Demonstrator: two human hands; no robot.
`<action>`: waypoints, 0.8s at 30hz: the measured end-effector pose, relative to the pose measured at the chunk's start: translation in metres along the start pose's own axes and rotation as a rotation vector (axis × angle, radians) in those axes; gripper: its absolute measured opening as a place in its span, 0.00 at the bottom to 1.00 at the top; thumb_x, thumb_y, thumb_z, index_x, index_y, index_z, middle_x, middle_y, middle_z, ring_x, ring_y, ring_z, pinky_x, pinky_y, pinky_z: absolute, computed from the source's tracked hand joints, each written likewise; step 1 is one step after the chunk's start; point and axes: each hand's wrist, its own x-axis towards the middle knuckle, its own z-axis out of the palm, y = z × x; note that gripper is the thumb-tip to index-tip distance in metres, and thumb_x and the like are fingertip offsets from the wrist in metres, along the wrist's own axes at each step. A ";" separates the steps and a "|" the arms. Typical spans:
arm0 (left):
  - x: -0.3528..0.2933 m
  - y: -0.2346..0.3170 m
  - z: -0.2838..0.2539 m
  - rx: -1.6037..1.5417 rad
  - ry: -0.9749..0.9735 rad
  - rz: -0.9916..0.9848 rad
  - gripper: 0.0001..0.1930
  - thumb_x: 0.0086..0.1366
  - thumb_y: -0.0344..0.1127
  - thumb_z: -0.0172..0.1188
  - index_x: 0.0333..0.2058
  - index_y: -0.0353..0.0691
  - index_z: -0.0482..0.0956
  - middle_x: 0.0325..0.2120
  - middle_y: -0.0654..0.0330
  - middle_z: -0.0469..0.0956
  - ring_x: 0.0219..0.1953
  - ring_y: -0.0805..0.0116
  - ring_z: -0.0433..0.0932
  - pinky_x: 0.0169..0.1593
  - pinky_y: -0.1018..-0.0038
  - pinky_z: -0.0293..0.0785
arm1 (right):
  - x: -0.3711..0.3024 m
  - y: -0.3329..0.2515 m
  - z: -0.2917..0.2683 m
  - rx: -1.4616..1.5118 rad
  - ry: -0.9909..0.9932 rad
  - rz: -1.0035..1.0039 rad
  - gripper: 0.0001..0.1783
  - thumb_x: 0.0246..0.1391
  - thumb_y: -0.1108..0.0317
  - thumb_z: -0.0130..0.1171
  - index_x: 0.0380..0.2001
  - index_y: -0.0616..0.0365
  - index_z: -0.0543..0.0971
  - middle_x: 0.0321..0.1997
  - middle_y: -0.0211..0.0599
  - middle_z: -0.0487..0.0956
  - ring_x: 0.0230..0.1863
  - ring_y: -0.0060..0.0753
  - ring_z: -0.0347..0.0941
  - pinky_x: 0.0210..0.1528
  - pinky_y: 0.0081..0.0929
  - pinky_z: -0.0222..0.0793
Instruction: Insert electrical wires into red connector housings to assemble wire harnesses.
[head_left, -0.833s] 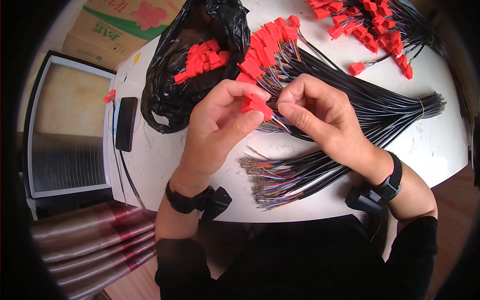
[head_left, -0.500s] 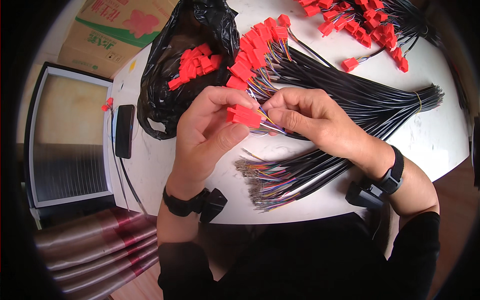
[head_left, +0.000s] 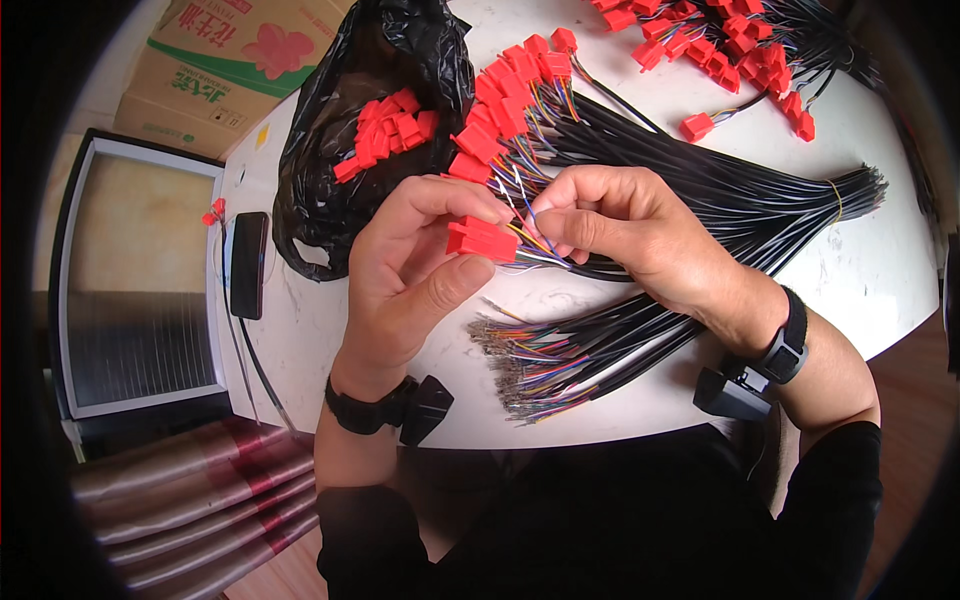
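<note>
A red plastic connector housing [head_left: 482, 241] is pinched between the thumb and fingers of my left hand [head_left: 405, 265]. Several thin coloured wires [head_left: 535, 243] run from its right end toward my right hand [head_left: 615, 220]. The thumb and forefinger of that hand close on a blue wire just right of the housing. Behind my hands lies a bundle of black cables [head_left: 680, 165], with red connectors [head_left: 500, 105] on its left ends. Nearer to me, a second set of cable ends [head_left: 535, 365] fans out with stripped, coloured wires.
A black plastic bag [head_left: 320, 150] holding loose red connectors [head_left: 385, 130] stands at the left. Farther right lies another pile of connector-fitted cables [head_left: 735, 50]. A phone [head_left: 249, 265] rests near the table's left edge, beside a framed panel [head_left: 145, 270]. A cardboard box [head_left: 225, 75] stands behind.
The housing and my left hand have shifted slightly left. My right fingertips have drawn a little away from the housing, and the blue wire now shows standing apart from the others.
</note>
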 end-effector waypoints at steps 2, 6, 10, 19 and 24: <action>0.000 0.001 0.001 -0.013 0.003 -0.010 0.15 0.58 0.26 0.60 0.44 0.31 0.69 0.43 0.53 0.71 0.47 0.68 0.71 0.54 0.72 0.64 | 0.000 0.000 -0.001 0.016 -0.022 0.006 0.06 0.56 0.69 0.59 0.35 0.60 0.79 0.30 0.24 0.76 0.29 0.12 0.67 0.35 0.14 0.65; 0.001 0.000 0.002 -0.005 0.001 0.011 0.16 0.58 0.26 0.60 0.44 0.31 0.69 0.43 0.52 0.71 0.47 0.68 0.71 0.54 0.72 0.65 | 0.000 0.002 -0.001 -0.035 0.024 0.011 0.06 0.55 0.70 0.58 0.32 0.62 0.78 0.27 0.22 0.75 0.30 0.09 0.65 0.32 0.11 0.62; -0.001 0.003 0.002 0.026 0.004 0.018 0.16 0.58 0.26 0.61 0.44 0.31 0.69 0.43 0.52 0.71 0.47 0.68 0.71 0.53 0.72 0.65 | -0.001 0.002 0.001 0.020 -0.010 -0.045 0.05 0.55 0.72 0.58 0.33 0.62 0.77 0.28 0.23 0.75 0.30 0.09 0.66 0.33 0.11 0.64; 0.000 0.002 0.006 -0.002 -0.015 0.024 0.15 0.57 0.26 0.60 0.43 0.30 0.69 0.44 0.49 0.71 0.46 0.68 0.71 0.53 0.71 0.66 | -0.002 0.003 0.001 -0.016 -0.085 -0.036 0.04 0.55 0.76 0.57 0.35 0.61 0.75 0.30 0.23 0.75 0.32 0.09 0.68 0.36 0.12 0.65; -0.001 0.003 0.006 0.027 -0.007 0.024 0.15 0.58 0.26 0.60 0.43 0.30 0.69 0.46 0.49 0.70 0.45 0.68 0.72 0.53 0.72 0.66 | -0.001 0.004 0.001 -0.009 -0.111 -0.044 0.04 0.54 0.75 0.58 0.33 0.63 0.75 0.29 0.24 0.75 0.31 0.09 0.68 0.35 0.12 0.66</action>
